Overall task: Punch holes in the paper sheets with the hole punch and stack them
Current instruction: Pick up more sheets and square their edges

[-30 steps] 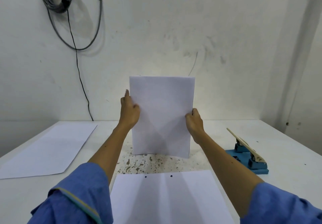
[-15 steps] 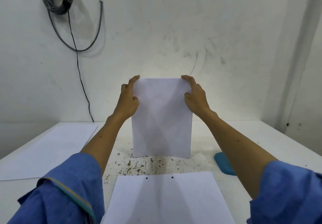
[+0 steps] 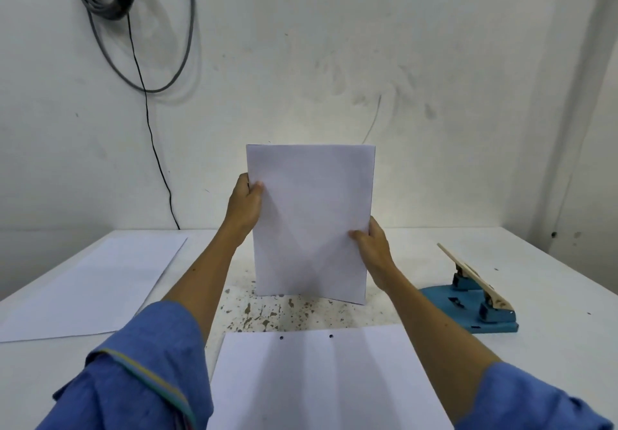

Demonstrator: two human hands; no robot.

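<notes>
Standing upright at the table's (image 3: 551,262) centre, the paper stack (image 3: 311,222) is held by both hands. The left hand (image 3: 245,207) pinches its 9 o'clock edge, the right hand (image 3: 374,245) its 4 o'clock edge. A punched sheet (image 3: 317,379) lies at 6 o'clock, the hole punch (image 3: 475,302) at 3 o'clock, well apart.

I hold a white sheaf of paper (image 3: 311,222) upright, long side vertical, its bottom edge resting on the table; my hands grip its left and right edges. A punched sheet (image 3: 321,379) lies flat nearest me, two small holes near its far edge. Another plain white sheet (image 3: 90,282) lies flat at the left. The hole punch (image 3: 475,302), blue base with a cream lever raised, stands at the right, apart from all paper.
</notes>
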